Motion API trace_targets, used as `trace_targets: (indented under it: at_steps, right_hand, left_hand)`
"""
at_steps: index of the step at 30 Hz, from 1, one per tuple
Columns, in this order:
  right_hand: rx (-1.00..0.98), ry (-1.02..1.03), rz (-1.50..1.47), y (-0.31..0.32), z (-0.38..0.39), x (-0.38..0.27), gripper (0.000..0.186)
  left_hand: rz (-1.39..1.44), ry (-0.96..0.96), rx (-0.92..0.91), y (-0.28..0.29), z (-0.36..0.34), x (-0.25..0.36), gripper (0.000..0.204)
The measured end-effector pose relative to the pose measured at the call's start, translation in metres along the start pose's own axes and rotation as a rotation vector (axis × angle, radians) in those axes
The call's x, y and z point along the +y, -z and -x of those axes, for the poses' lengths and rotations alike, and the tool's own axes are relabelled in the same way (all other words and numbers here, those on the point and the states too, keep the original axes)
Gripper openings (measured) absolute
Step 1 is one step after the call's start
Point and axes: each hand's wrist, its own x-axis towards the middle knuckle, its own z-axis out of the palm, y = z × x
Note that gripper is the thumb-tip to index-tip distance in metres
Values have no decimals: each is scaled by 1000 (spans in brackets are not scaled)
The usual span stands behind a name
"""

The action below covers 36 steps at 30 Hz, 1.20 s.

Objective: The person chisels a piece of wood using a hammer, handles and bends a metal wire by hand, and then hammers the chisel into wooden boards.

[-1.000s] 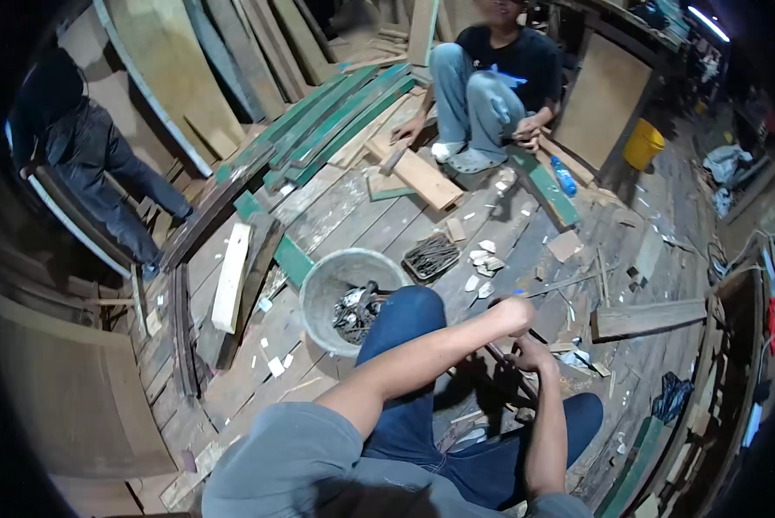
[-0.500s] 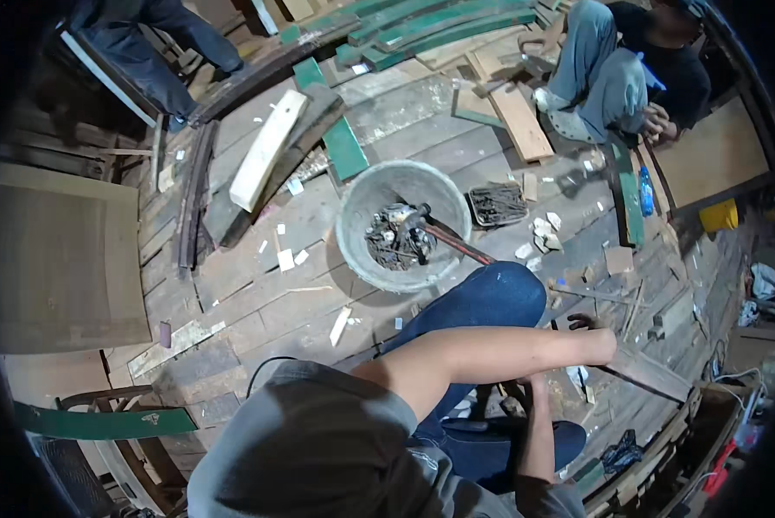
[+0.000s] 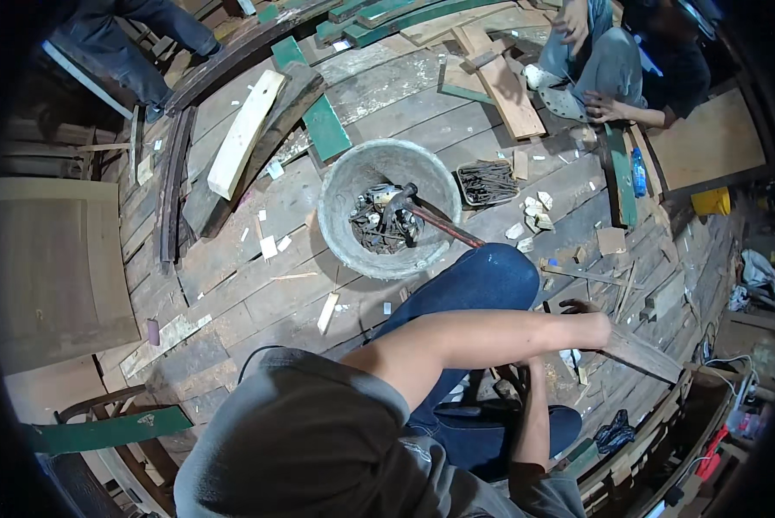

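My left arm reaches across my blue-jeaned knee to the right. Its wrist is bent down, and a few dark, curled fingers of my left hand (image 3: 579, 307) show past the forearm; the palm is hidden. A flat grey wooden board (image 3: 645, 352) slants out right beside that wrist. Under the left forearm, by my lap, my right hand (image 3: 517, 376) is closed, partly covered; what it holds is too dark to name. A claw hammer (image 3: 444, 226) leans in a grey bucket (image 3: 325, 226) of metal scraps, its red-and-black handle reaching over the rim toward my knee.
A tray of nails (image 3: 488, 183) stands right of the bucket, near white broken chunks (image 3: 539, 211). Pale timber (image 3: 248, 135) and green planks (image 3: 325, 128) lie farther off. A co-worker sits at the far right by a blue bottle (image 3: 639, 173); another person's legs stand far left.
The whole view has shifted slightly, so floor things sit higher and farther left. The seated co-worker's hands have parted, one up at the knee, one down by a shoe. My hands stay nearly in place.
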Motion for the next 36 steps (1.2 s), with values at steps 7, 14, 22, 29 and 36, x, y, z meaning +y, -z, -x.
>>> trace_targets:
  at_steps: [7,14,22,29,36]
  right_hand:
    - [52,-62,4,19,1,17,55]
    - [12,-44,-67,7,-38,14,56]
    - [149,74,-151,-29,-61,53,57]
    - [523,-45,-384,156,77,-24,45]
    - [893,-333,-1072,253,253,-53,21]
  left_hand:
    - [112,-86,145,5,-17,6,15]
    - [220,-311,272,18,38,-29,24]
    - [15,16,-282,37,9,-12,32]
    - [341,238,-36,129,19,-24,63]
    - [688,223,139,206,59,26,54]
